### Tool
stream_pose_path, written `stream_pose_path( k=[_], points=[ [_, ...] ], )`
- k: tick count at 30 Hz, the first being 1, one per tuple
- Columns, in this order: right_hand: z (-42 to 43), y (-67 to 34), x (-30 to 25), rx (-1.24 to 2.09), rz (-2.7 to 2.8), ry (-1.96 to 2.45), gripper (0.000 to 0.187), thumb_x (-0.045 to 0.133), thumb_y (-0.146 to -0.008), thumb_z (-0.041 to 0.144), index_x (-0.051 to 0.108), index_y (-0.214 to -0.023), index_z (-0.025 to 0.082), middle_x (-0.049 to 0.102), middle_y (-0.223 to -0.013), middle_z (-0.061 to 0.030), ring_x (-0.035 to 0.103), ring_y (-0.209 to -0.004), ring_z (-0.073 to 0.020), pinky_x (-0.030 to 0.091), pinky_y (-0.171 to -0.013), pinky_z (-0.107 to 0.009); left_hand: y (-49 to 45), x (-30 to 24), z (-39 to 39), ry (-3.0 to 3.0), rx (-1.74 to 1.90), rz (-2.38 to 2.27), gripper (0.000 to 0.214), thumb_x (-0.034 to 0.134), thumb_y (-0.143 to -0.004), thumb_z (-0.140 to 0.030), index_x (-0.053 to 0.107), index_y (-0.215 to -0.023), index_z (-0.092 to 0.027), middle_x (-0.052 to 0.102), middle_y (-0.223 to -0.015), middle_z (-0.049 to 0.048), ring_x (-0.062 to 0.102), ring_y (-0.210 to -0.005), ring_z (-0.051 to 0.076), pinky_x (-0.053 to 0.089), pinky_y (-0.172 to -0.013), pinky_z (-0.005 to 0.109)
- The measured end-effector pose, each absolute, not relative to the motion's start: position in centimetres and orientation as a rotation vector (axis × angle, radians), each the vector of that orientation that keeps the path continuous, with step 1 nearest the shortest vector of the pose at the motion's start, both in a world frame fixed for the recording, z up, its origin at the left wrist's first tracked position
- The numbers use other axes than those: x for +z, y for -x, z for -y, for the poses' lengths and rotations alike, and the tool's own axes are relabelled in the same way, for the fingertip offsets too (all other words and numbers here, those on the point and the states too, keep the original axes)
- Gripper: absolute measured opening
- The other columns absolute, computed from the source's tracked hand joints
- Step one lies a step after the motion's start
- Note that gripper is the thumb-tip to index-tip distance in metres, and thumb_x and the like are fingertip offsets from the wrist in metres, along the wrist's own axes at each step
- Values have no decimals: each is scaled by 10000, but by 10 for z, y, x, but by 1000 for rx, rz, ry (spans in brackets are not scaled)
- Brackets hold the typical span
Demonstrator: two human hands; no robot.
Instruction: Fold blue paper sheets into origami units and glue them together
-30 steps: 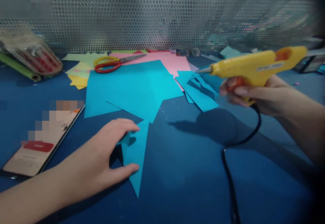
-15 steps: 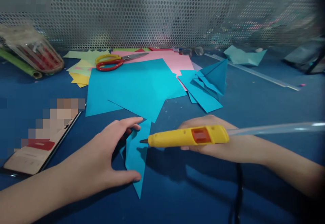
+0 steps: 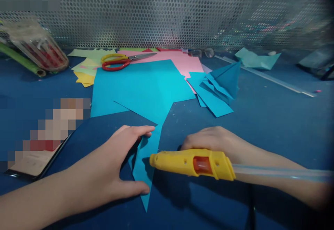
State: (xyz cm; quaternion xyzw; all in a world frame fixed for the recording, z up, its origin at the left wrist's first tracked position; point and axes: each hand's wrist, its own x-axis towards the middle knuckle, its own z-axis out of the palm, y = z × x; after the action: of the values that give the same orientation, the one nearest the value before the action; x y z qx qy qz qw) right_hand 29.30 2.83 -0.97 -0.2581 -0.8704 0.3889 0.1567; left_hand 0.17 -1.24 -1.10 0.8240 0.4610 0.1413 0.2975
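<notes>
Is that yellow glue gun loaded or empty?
Loaded: a clear glue stick juts from the back of the yellow glue gun in the right hand.

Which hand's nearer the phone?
Left. The left hand is to the right of the phone, at the small blue paper piece; the right hand is farther right, past that piece, gripping the glue gun.

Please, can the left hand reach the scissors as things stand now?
Probably yes: the large blue sheet between the left hand and the scissors looks flat, leaving the way free. However, the hand would first have to leave the folded blue paper.
</notes>
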Motion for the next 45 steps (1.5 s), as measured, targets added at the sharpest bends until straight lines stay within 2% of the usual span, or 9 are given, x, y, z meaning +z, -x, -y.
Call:
stream_pose_path(
  k=[4,11,15,19,26,30,37,41,45],
  points=[
    [-28,-292,-12,1006,2565,705,153,625,-902,299,583,-782,214,579,-647,28,522,-540,-121,349,-523,-239,-2,-12,12,-2165,374,-1204,922,875,-742,-316,360,-1501,-410,557,-1453,33,581,-1302,304,559,-1002,415],
    [-26,-291,-15,948,2587,766,146,660,-853,222,570,-743,190,524,-652,50,498,-556,-94,333,-528,-216,-5,-8,11,-1971,332,-1237,880,872,-741,-354,391,-1467,-480,527,-1467,-30,515,-1339,293,476,-1097,450],
    [-25,-291,-13,943,2593,779,115,653,-822,190,573,-741,182,519,-651,50,491,-560,-89,324,-529,-211,-4,-9,10,-1947,332,-1216,847,867,-748,-386,416,-1461,-455,525,-1467,-12,500,-1344,319,462,-1105,478],
    [-23,-290,-14,940,2576,819,144,652,-830,228,557,-733,184,504,-634,54,467,-536,-83,305,-516,-207,-4,-9,11,-1932,316,-1233,857,862,-758,-380,391,-1468,-474,503,-1488,-14,484,-1358,330,447,-1115,503],
    [-21,-286,-15,972,2450,954,176,597,-816,316,509,-706,210,476,-603,47,412,-478,-93,264,-486,-226,-4,-9,13,-1922,299,-1262,937,873,-754,-365,306,-1465,-588,490,-1495,-89,461,-1390,288,422,-1148,472],
    [-24,-284,-4,1010,2472,1122,210,602,-803,348,499,-679,213,502,-596,36,439,-481,-104,273,-475,-220,-4,-10,12,-1923,327,-1272,956,884,-740,-406,306,-1484,-572,455,-1535,-75,473,-1396,284,431,-1152,450],
    [-27,-287,-2,964,2464,1169,260,613,-794,385,499,-641,209,513,-568,41,457,-469,-104,280,-451,-216,-5,-10,13,-1940,327,-1279,975,885,-740,-415,301,-1511,-536,447,-1558,-38,449,-1427,317,412,-1169,520],
    [-28,-290,-3,978,2480,1148,231,620,-802,357,530,-651,205,535,-574,45,479,-476,-97,299,-449,-208,-3,-11,10,-1956,317,-1242,961,867,-758,-449,276,-1506,-562,435,-1565,-63,453,-1428,289,425,-1166,492],
    [-29,-292,0,1027,2496,1132,189,616,-796,326,553,-663,208,543,-572,52,484,-475,-92,313,-454,-203,-1,-12,7,-2007,315,-1202,943,848,-778,-463,269,-1518,-539,442,-1568,-56,446,-1432,284,422,-1168,491]
  ],
)
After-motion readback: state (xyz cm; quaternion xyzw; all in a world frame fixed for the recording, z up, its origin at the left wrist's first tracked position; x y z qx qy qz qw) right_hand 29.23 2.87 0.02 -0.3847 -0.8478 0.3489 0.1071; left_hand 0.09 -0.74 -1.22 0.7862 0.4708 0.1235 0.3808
